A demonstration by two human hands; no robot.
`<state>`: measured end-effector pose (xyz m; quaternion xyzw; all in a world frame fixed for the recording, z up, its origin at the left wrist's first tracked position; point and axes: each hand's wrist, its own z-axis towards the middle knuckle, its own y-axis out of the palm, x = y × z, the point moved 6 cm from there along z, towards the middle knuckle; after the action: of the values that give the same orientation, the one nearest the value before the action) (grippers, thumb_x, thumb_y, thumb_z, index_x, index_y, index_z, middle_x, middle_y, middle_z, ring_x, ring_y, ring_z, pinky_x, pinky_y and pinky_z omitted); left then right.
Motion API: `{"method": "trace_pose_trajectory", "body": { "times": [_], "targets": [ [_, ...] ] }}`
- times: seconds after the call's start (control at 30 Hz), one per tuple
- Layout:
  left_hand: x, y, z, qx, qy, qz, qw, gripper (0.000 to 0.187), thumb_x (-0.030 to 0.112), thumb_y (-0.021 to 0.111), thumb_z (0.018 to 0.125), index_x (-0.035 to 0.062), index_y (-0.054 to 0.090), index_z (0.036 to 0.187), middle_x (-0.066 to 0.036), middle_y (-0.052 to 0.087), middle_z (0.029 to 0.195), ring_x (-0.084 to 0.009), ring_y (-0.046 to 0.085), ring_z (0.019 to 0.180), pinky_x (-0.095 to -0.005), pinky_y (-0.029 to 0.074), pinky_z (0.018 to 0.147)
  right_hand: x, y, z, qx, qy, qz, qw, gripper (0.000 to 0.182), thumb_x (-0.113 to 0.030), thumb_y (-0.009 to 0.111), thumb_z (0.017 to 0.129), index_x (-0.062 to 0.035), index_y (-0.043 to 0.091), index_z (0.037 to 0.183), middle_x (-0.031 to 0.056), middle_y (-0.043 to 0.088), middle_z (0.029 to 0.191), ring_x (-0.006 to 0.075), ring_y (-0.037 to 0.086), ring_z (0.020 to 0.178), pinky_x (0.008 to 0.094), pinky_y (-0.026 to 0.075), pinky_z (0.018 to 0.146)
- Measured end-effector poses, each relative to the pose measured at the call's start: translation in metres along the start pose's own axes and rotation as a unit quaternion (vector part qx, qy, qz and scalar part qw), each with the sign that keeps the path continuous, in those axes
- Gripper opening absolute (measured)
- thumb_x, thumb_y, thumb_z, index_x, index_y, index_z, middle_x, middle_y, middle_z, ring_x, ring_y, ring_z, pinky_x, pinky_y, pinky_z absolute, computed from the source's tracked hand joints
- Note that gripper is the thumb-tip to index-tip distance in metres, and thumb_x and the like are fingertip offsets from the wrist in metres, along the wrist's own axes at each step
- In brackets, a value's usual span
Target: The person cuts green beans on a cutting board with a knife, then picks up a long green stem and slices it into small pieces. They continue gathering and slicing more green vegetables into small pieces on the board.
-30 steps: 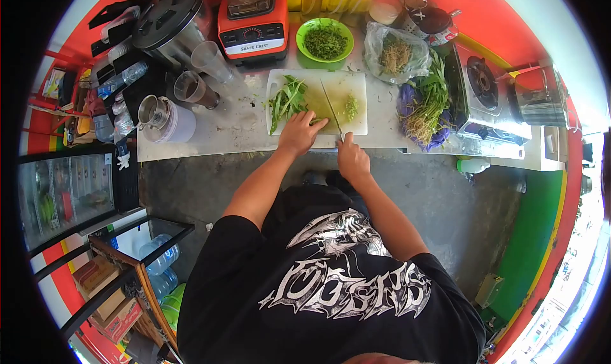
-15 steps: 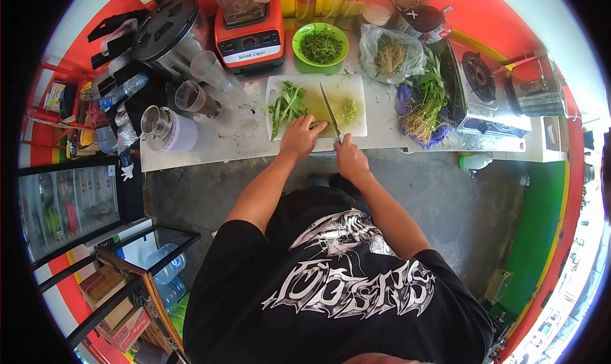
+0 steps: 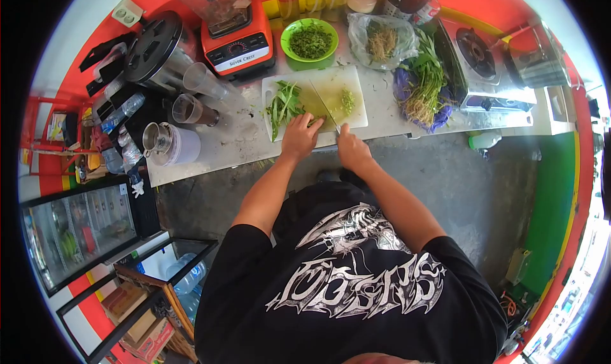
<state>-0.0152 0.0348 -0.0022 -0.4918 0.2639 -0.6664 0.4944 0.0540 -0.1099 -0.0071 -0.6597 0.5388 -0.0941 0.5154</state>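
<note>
A white cutting board (image 3: 354, 77) lies near the counter's front edge. My left hand (image 3: 300, 136) rests at its lower edge with fingers curled on the stem ends of leafy greens (image 3: 284, 105). In my right hand (image 3: 352, 150) is the handle of a kitchen knife (image 3: 327, 105). Its long blade points away from me and slants left across the board, just right of my left fingertips. Chopped green pieces (image 3: 347, 101) form a small pile right of the blade. A green bowl (image 3: 292, 56) of finely cut greens stands behind the board.
An orange blender (image 3: 237, 49) stands back left. Two clear plastic jugs (image 3: 186, 108) and a metal-topped white container (image 3: 180, 146) are on the left. To the right lie rooted greens (image 3: 425, 87), a plastic bag (image 3: 359, 36) of roots, and a gas stove (image 3: 493, 84).
The camera view has turned and shifted slightly. The knife slants a little more to the left. Both hands stay at nearly the same places on the board's front edge.
</note>
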Motion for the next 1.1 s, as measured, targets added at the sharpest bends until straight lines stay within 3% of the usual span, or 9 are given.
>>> {"method": "trace_pose_trajectory", "body": {
  "times": [0.23, 0.33, 0.53, 0.73, 1.1],
  "targets": [
    [0.003, -0.002, 0.002, -0.008, -0.015, 0.008, 1.0, 0.04, 0.007, 0.067, 0.081, 0.0144, 0.071, 0.12, -0.009, 0.057, 0.102, -0.0287, 0.058, 0.097, -0.0426, 0.047, 0.084, -0.004, -0.011, -0.009, 0.007, -0.024, 0.017, 1.0, 0.032, -0.023, 0.05, 0.102, 0.0018, 0.039, 0.118, 0.0356, 0.067, 0.099, 0.0528, 0.065, 0.098, 0.0607, 0.05, 0.087],
    [-0.001, 0.001, 0.002, -0.004, -0.01, 0.007, 1.0, 0.037, 0.01, 0.065, 0.084, 0.0147, 0.071, 0.12, -0.007, 0.057, 0.1, -0.0267, 0.058, 0.097, -0.0418, 0.048, 0.084, 0.003, 0.002, -0.023, -0.014, 0.035, -0.024, 0.999, 0.024, -0.018, 0.049, 0.101, -0.0001, 0.042, 0.115, 0.0325, 0.068, 0.105, 0.0479, 0.069, 0.099, 0.0544, 0.055, 0.088],
    [0.004, -0.001, 0.004, -0.003, 0.011, 0.019, 1.0, 0.034, 0.01, 0.065, 0.084, 0.0121, 0.071, 0.118, -0.008, 0.057, 0.099, -0.027, 0.058, 0.096, -0.0421, 0.047, 0.083, -0.01, -0.011, 0.01, 0.007, -0.006, -0.03, 1.0, 0.026, -0.02, 0.048, 0.102, 0.0, 0.042, 0.117, 0.0296, 0.07, 0.101, 0.046, 0.07, 0.097, 0.0539, 0.056, 0.086],
    [0.003, -0.001, 0.002, 0.012, 0.018, 0.006, 1.0, 0.032, 0.009, 0.066, 0.083, 0.0084, 0.069, 0.115, -0.008, 0.057, 0.099, -0.0283, 0.059, 0.095, -0.0424, 0.048, 0.083, -0.009, -0.003, -0.02, 0.02, 0.011, -0.015, 1.0, 0.025, -0.021, 0.047, 0.103, 0.0006, 0.044, 0.116, 0.0294, 0.071, 0.1, 0.0454, 0.071, 0.094, 0.0532, 0.056, 0.084],
    [0.002, 0.0, 0.003, 0.001, 0.005, -0.003, 1.0, 0.026, 0.006, 0.064, 0.082, 0.0038, 0.066, 0.108, -0.01, 0.06, 0.099, -0.0301, 0.061, 0.094, -0.0433, 0.049, 0.083, -0.018, -0.007, -0.007, 0.013, -0.012, -0.026, 1.0, 0.021, -0.018, 0.046, 0.102, 0.0003, 0.043, 0.113, 0.0289, 0.071, 0.099, 0.0441, 0.071, 0.094, 0.0511, 0.057, 0.08]
  ]
}}
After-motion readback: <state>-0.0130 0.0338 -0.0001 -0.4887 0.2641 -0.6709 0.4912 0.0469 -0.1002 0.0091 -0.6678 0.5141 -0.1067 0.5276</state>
